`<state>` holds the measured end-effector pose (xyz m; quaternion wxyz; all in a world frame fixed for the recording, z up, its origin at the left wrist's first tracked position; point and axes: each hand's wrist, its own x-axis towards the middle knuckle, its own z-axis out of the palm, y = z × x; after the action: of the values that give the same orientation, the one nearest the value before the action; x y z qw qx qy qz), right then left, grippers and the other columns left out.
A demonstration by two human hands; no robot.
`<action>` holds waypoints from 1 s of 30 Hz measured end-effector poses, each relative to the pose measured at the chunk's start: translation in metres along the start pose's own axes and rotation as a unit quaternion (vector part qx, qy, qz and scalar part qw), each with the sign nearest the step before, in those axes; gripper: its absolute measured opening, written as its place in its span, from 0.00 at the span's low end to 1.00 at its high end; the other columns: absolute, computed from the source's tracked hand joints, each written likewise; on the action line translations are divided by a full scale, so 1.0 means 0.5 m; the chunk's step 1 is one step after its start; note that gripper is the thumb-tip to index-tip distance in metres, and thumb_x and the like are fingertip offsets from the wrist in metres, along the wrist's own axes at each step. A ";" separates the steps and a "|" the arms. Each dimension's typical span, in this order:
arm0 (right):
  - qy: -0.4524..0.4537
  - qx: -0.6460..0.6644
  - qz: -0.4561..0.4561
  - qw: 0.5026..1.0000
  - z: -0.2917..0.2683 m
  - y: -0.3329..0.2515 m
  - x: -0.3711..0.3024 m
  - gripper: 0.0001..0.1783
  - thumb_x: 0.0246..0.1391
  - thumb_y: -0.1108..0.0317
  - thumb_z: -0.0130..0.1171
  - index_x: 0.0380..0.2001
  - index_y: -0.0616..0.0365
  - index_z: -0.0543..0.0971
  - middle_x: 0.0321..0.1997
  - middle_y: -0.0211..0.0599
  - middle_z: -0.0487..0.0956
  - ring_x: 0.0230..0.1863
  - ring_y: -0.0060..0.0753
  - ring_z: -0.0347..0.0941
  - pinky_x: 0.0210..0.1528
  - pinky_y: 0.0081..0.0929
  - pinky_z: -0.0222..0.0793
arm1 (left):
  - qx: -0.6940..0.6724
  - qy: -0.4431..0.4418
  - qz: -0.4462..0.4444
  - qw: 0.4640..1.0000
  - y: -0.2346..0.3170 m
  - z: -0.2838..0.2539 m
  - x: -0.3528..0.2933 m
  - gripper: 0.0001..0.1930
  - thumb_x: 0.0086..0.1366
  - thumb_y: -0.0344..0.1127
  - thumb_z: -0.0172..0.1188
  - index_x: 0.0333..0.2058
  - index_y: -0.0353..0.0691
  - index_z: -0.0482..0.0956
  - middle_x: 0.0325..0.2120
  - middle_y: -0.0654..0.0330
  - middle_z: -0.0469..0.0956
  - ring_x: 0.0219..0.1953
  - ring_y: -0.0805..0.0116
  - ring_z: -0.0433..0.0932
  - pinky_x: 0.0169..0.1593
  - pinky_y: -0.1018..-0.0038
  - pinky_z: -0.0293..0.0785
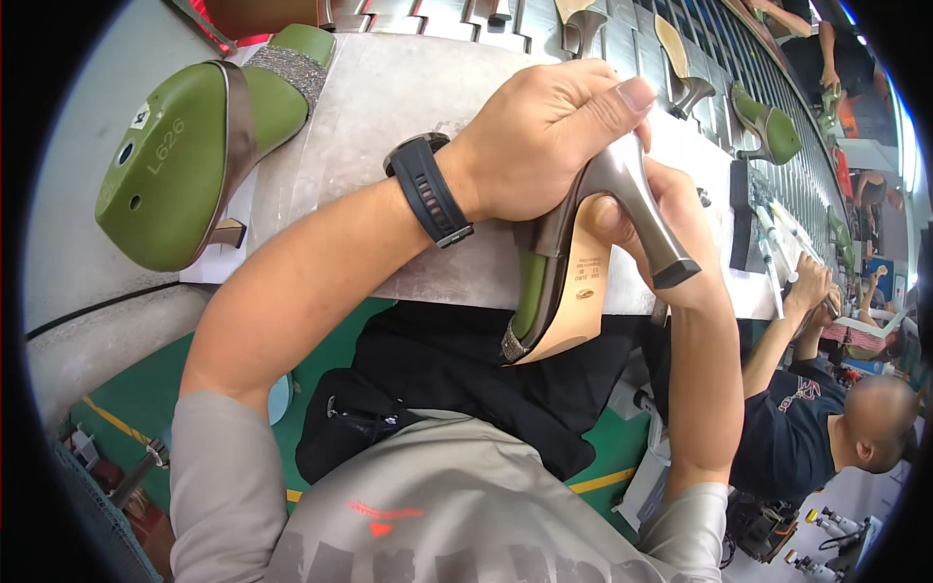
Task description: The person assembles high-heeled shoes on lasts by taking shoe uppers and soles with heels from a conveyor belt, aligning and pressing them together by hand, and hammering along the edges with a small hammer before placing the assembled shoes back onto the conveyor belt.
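Both my hands hold one high-heeled shoe point(581, 277), its tan sole facing up and its toe pointing toward my body. A green shoe last shows inside it, with a glittery strap at the toe end. My left hand point(539, 136), with a black watch on the wrist, is closed over the back of the shoe at the base of the bronze heel point(641, 209). My right hand point(680, 228) wraps the shoe from the other side, its thumb on the sole beside the heel; most of its fingers are hidden.
Another shoe on a green last point(180, 160) lies on its side at the left of the pale worktable point(389, 87). Heeled sole pieces point(673, 49) and another green last point(773, 126) sit along the slatted conveyor. At right, a co-worker point(807, 418) handles white sticks.
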<state>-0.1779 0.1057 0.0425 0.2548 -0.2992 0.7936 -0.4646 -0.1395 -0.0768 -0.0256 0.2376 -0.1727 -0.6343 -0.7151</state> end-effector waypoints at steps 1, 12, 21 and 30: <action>-0.050 0.003 0.042 0.998 -0.003 -0.004 0.003 0.27 0.55 0.56 0.80 0.43 0.70 0.82 0.31 0.33 0.84 0.33 0.22 0.80 0.36 0.23 0.77 | 0.014 -0.003 -0.007 1.000 0.002 -0.001 -0.001 0.27 0.83 0.51 0.49 0.37 0.32 0.84 0.30 0.61 0.82 0.36 0.74 0.76 0.45 0.73 0.73; 0.080 -0.083 0.007 0.993 0.009 -0.004 -0.059 0.17 0.62 0.61 0.74 0.37 0.64 0.81 0.28 0.29 0.81 0.33 0.17 0.76 0.36 0.22 0.74 | 0.087 0.007 -0.063 0.994 0.001 0.014 0.005 0.32 0.83 0.57 0.47 0.37 0.32 0.86 0.33 0.61 0.84 0.39 0.74 0.78 0.49 0.75 0.75; -0.048 -0.009 0.085 0.995 -0.031 -0.002 -0.091 0.18 0.59 0.61 0.77 0.30 0.63 0.80 0.24 0.25 0.79 0.27 0.15 0.70 0.29 0.19 0.67 | 0.019 0.157 -0.019 0.987 0.005 0.079 -0.009 0.33 0.81 0.57 0.49 0.32 0.33 0.88 0.17 0.53 0.77 0.23 0.64 0.79 0.32 0.65 0.72; 0.035 0.079 0.073 0.994 0.009 0.019 -0.093 0.18 0.57 0.64 0.78 0.27 0.62 0.78 0.24 0.25 0.79 0.25 0.13 0.71 0.28 0.17 0.67 | 0.103 0.165 -0.028 0.981 0.011 0.087 0.001 0.37 0.82 0.60 0.44 0.27 0.32 0.86 0.15 0.48 0.76 0.24 0.50 0.82 0.34 0.61 0.76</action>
<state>-0.1447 0.1400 0.0380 0.2826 -0.2033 0.7825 -0.5163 -0.1391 -0.0344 -0.0151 0.3352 -0.0095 -0.6614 -0.6709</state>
